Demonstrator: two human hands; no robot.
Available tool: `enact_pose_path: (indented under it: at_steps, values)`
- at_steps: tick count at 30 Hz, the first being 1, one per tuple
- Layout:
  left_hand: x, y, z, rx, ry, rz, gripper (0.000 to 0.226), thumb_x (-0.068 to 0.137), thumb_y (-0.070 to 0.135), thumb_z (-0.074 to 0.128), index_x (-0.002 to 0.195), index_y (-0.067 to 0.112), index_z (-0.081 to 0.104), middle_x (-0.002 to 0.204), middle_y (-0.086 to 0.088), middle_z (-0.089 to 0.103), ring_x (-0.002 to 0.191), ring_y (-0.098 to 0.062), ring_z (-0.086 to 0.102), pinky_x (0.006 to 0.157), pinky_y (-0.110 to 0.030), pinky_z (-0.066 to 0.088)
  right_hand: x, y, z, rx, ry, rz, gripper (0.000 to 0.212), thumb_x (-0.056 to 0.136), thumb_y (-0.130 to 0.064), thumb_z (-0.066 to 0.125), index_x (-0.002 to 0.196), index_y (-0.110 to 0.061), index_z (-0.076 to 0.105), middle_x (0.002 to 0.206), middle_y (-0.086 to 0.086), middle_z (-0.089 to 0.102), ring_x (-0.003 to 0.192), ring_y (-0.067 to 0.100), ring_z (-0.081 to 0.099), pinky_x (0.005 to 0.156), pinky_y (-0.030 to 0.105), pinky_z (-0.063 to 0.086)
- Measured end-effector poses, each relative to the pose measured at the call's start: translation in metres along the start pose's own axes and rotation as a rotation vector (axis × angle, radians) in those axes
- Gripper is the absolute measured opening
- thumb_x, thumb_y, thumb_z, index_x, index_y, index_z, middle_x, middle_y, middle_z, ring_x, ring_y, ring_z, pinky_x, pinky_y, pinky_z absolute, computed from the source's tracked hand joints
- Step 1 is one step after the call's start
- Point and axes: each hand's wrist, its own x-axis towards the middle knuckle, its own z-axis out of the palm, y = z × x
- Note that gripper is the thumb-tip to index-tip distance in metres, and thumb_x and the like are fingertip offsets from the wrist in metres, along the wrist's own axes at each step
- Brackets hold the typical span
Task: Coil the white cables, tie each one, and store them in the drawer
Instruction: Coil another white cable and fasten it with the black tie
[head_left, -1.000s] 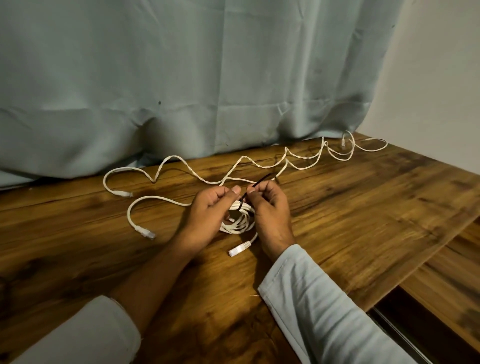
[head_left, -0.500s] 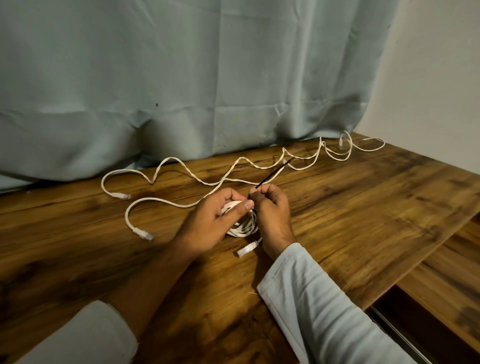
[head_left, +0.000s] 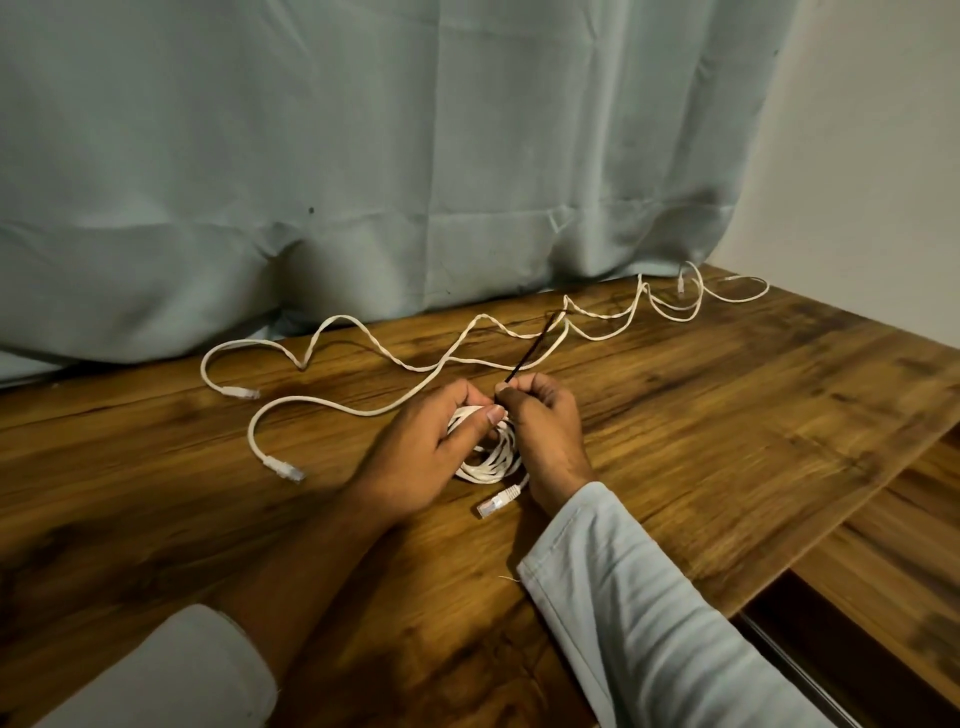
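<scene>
One coiled white cable (head_left: 491, 460) lies on the wooden worktop (head_left: 727, 415) between a person's two hands, and its one visible plug (head_left: 497, 503) pokes out just below the fingers. The left hand (head_left: 426, 452) grips the coil, with fingers (head_left: 460, 397) and thumb curled round its upper loops. The right hand (head_left: 548, 431), touching the coil's right side, pinches one thin black tie (head_left: 533, 348) in closed fingers (head_left: 524, 387). The tie slants up and away from them toward the curtain.

Beyond the fingers, two loose white cables (head_left: 371, 414) snake across the worktop, twisted together for part of their run. Their two end plugs (head_left: 283, 467) lie well left of the left fingers. The far ends loop well up and to the right of the right fingers, at the curtain's foot, where one more plug shows.

One pale blue-green curtain (head_left: 363, 156) hangs behind, with a white wall (head_left: 872, 156) to its right. Two pale sleeves (head_left: 649, 623) show below the hands.
</scene>
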Motion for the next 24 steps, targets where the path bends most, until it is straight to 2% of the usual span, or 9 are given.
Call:
enact_pose_path:
  at_steps: [3,5,7,9,11,14,18,20,24]
  values:
    - [-0.002,-0.003,0.001,-0.077,0.034,-0.078,0.016,0.104,0.042,0.057,0.101,0.031,0.068,0.097,0.016,0.072,0.093,-0.002,0.067,0.087,-0.041,0.057,-0.002,-0.002,0.000,0.080,-0.039,-0.009,0.010,0.093,-0.010,0.069,0.090,-0.018,0.067,0.078,0.005,0.066,0.078,0.023,0.063,0.075,0.040,0.055]
    - [-0.002,-0.007,0.000,-0.139,0.060,-0.125,0.021,0.103,0.047,0.056,0.097,0.031,0.068,0.094,0.012,0.073,0.089,-0.005,0.067,0.086,-0.047,0.057,-0.006,-0.005,0.000,0.150,-0.040,0.014,0.022,0.093,-0.009,0.072,0.112,-0.015,0.062,0.082,0.002,0.066,0.078,0.019,0.066,0.075,0.037,0.058]
    - [-0.001,-0.011,-0.003,-0.194,0.082,-0.157,0.030,0.099,0.058,0.056,0.096,0.031,0.068,0.091,0.006,0.073,0.087,-0.017,0.069,0.085,-0.055,0.057,-0.010,-0.008,0.000,0.177,-0.063,-0.011,0.032,0.093,-0.008,0.073,0.120,-0.010,0.057,0.080,0.001,0.065,0.074,0.014,0.065,0.072,0.031,0.057]
    - [0.001,-0.014,-0.005,-0.236,0.104,-0.182,0.037,0.093,0.065,0.055,0.095,0.031,0.069,0.088,0.003,0.074,0.082,-0.022,0.069,0.080,-0.055,0.057,-0.013,-0.010,-0.001,0.147,-0.106,-0.084,0.025,0.093,-0.006,0.073,0.114,-0.006,0.060,0.083,0.003,0.066,0.076,0.015,0.065,0.071,0.030,0.058]
    - [0.002,-0.018,-0.005,-0.276,0.120,-0.198,0.032,0.097,0.059,0.056,0.092,0.031,0.070,0.082,0.005,0.073,0.074,-0.013,0.065,0.074,-0.046,0.054,-0.014,-0.010,-0.001,0.068,-0.161,-0.170,0.019,0.092,-0.005,0.073,0.109,-0.006,0.066,0.094,0.010,0.070,0.087,0.021,0.068,0.082,0.038,0.060]
    - [0.002,-0.023,-0.007,-0.278,0.132,-0.213,0.030,0.099,0.057,0.056,0.089,0.032,0.070,0.076,0.011,0.069,0.072,-0.008,0.063,0.073,-0.042,0.051,-0.015,-0.006,-0.001,-0.103,-0.267,-0.249,0.029,0.088,-0.001,0.075,0.116,-0.008,0.071,0.110,0.011,0.074,0.101,0.022,0.071,0.095,0.046,0.059]
    - [0.002,-0.025,-0.008,-0.221,0.139,-0.212,0.042,0.091,0.067,0.052,0.088,0.028,0.068,0.065,0.011,0.061,0.063,-0.010,0.055,0.064,-0.043,0.048,-0.017,-0.003,0.003,-0.327,-0.277,-0.325,0.036,0.077,-0.025,0.073,0.113,-0.027,0.075,0.115,0.005,0.071,0.104,0.021,0.072,0.093,0.050,0.059]
    - [0.003,-0.024,-0.008,-0.193,0.137,-0.211,0.046,0.090,0.071,0.051,0.088,0.028,0.068,0.065,0.010,0.060,0.063,-0.012,0.055,0.065,-0.050,0.051,-0.016,-0.001,0.002,-0.389,-0.252,-0.368,0.036,0.075,-0.021,0.073,0.110,-0.028,0.075,0.113,0.001,0.068,0.102,0.018,0.071,0.093,0.047,0.059]
    - [0.003,-0.023,-0.006,-0.142,0.135,-0.206,0.049,0.089,0.073,0.047,0.090,0.028,0.066,0.067,0.007,0.059,0.064,-0.014,0.054,0.067,-0.056,0.052,-0.016,-0.002,-0.002,-0.603,-0.219,-0.460,0.036,0.081,-0.005,0.074,0.114,-0.019,0.074,0.108,-0.003,0.063,0.098,0.012,0.064,0.085,0.023,0.052]
